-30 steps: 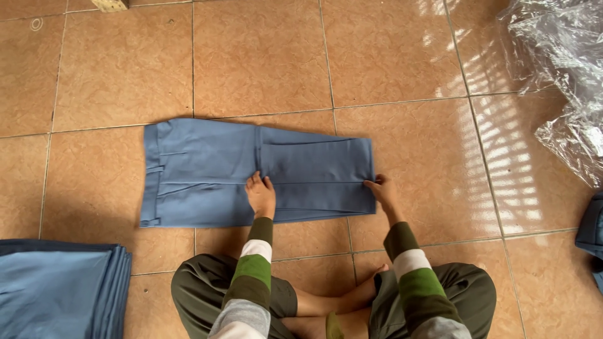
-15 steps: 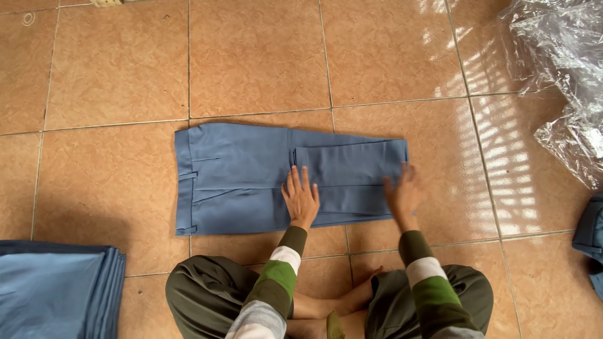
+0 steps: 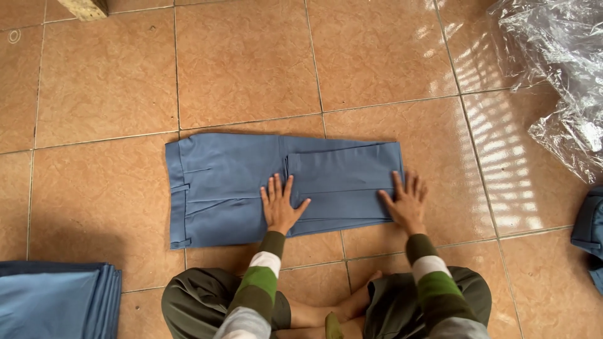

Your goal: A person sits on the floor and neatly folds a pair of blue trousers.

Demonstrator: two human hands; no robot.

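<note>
Terracotta floor tiles with pale grout lines fill the view, glossy where light falls at the right. On them, in the middle, lies a pair of blue trousers, folded flat into a long rectangle, waistband at the left and the folded-over legs at the right. Crumpled clear plastic sheeting sits in the upper right corner, well apart from the trousers. A neat stack of folded blue cloth lies at the lower left edge, and a bit of darker blue cloth shows at the right edge. The person sits cross-legged in dark olive trousers and striped green, white and grey sleeves. The left hand rests flat on the trousers near their middle, fingers spread wide, holding nothing. The right hand presses flat, fingers spread, on the right end of the fold, partly on the tile. A pale block peeks in at the top left.
</note>
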